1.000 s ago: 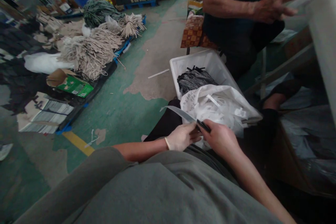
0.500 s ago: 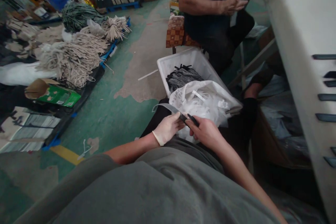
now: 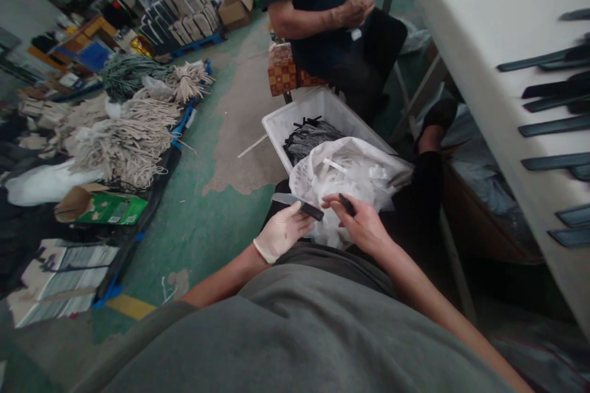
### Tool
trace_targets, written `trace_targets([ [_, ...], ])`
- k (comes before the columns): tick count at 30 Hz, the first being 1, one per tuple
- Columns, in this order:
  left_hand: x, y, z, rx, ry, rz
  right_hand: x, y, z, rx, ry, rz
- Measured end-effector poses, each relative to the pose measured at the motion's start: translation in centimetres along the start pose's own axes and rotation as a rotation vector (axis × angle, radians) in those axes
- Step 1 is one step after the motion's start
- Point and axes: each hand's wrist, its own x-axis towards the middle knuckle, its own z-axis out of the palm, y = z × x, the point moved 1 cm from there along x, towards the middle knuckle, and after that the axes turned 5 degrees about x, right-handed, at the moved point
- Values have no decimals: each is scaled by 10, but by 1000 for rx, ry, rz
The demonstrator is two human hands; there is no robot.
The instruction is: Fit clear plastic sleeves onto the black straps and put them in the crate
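Observation:
My left hand (image 3: pixel 281 234), in a pale glove, pinches a short flat black strip with a greyish rounded end (image 3: pixel 310 209) between thumb and fingers. To the right of it, my right hand (image 3: pixel 364 224) is bare. A small dark object (image 3: pixel 346 204), whose kind I cannot make out, sits in its grip, with the index finger stretched toward the strip. The hands are apart. Just beyond them a white sack (image 3: pixel 304 178) lies open, full of white scraps. Behind the sack, a white plastic bin (image 3: pixel 271 126) holds many thin black strips (image 3: pixel 313 138).
A co-worker (image 3: pixel 313 12) sits ahead on a checkered seat (image 3: pixel 282 70). On my right, a white table (image 3: pixel 479 24) bears several dark strips (image 3: pixel 553 129). Bundles of beige cords (image 3: pixel 124 135) and a green box (image 3: pixel 113 207) lie on pallets at left.
My hands have moved apart; the strip now rests in the left hand alone. The view has shifted, showing more of the table. The co-worker's hands have moved.

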Motion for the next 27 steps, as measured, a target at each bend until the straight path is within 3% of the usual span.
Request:
trace_targets([
  [2, -4, 2, -2, 10, -13, -27, -3, 10, -2, 66, 11, -163],
  [5, -6, -3, -4, 23, -31, -50, -5, 19, 2, 43, -175, -331],
  [7, -5, -10, -3, 37, -66, -42, -3, 19, 8, 41, -238, -360],
  [10, 0, -15, -6, 7, -159, -110, 0, 9, 9, 75, -187, -321],
  [12, 8, -9, -17, -89, -160, -161, -4, -4, -2, 157, -160, -277],
  [14, 21, 9, -36, -215, -14, -106, -14, -19, -21, 264, -177, -252],
  [17, 39, 55, -67, -365, 318, 154, -35, -36, -55, 364, -221, -253],
  [19, 44, 86, -78, -409, 417, 307, -46, -37, -69, 403, -244, -251],
  [21, 44, 108, -75, -421, 399, 405, -49, -32, -71, 462, -271, -209],
  [23, 42, 112, -60, -323, 305, 462, -44, -24, -63, 557, -266, -133],
  [27, 39, 79, -18, 158, 7, 475, -14, -12, -45, 703, -76, -41],
])
